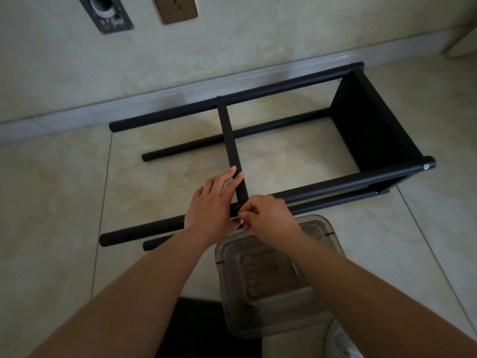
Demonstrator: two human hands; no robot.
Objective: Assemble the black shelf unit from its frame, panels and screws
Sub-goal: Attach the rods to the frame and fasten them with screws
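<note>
Hands [214,202] on, seemingly, matte tubes [335,186]

Floor's those big glossy beige marble-look tiles [64,182] with thin dark grout lines, and a pale grey baseboard [154,96] runs along the far cream marbled wall [258,29]. On that wall, far left, there's a bronze socket plate [175,7] beside a grey metal plate with a round opening [105,14], light's pretty dim overall.

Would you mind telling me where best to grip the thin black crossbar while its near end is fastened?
Judging by its pose, grip the crossbar mid-length from above, wrapping its narrow sides: it lies level across the upper poles, and the left hand and right hand crowd the near joint.
</note>
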